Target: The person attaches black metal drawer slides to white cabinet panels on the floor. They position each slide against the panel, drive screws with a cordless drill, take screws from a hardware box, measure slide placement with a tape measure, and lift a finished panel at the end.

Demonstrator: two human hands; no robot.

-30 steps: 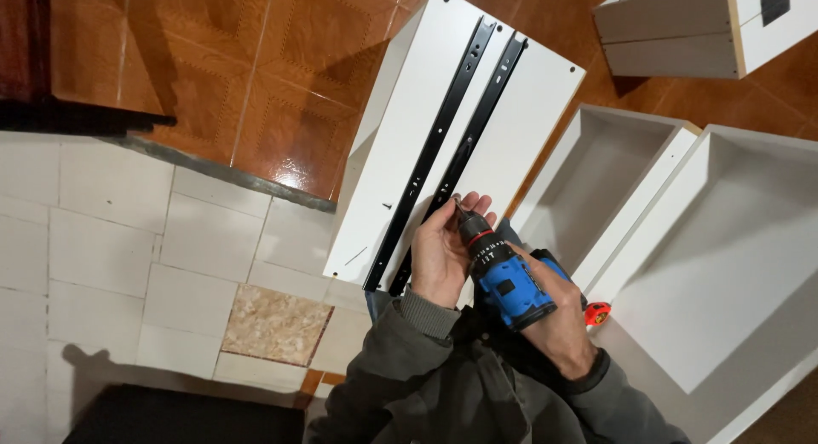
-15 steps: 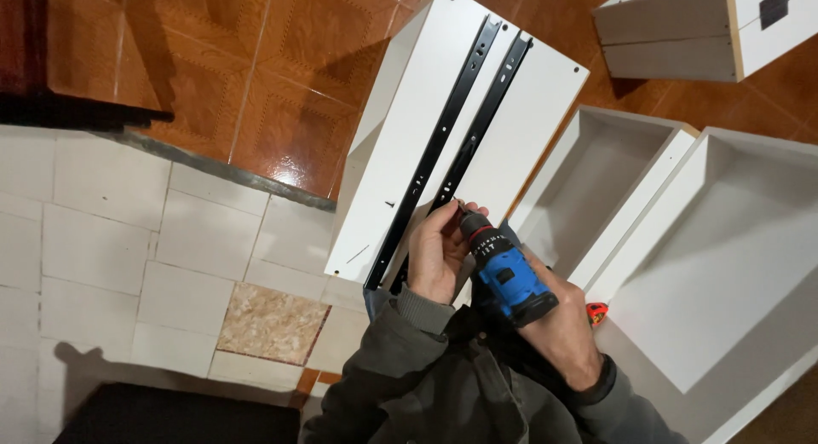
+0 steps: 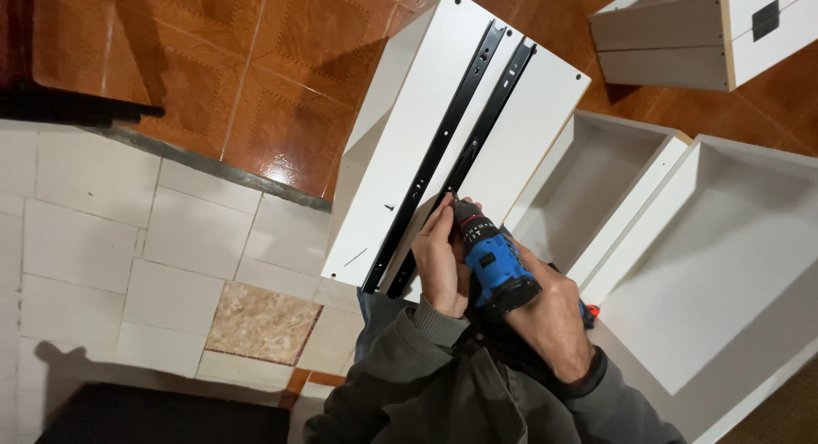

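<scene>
- Panel (image 3: 426, 112), white, is laid across the knees; two black drawer slides (image 3: 443, 146) are fixed along it.
- Drill (image 3: 492, 261), blue, is clasped by right hand (image 3: 550, 312), tip pressed to the nearer slide.
- Left hand (image 3: 441, 261) is curled beside the chuck, fingertips at the bit; grasp cannot be told.

The cordless drill (image 3: 494, 265) in the hands is bright blue with a black chuck and a red band. Just ahead of the hands, two black drawer slides (image 3: 452, 146) lie on a white panel (image 3: 409, 112). To their right stand white drawers (image 3: 724, 239). Beyond the hands the floor tiles (image 3: 256, 60) are glossy orange-brown with diamond patterns; to their left the paving (image 3: 94, 239) is pale grey, with one mottled beige tile (image 3: 260, 323). The sleeves (image 3: 409, 384) are grey-olive.
</scene>
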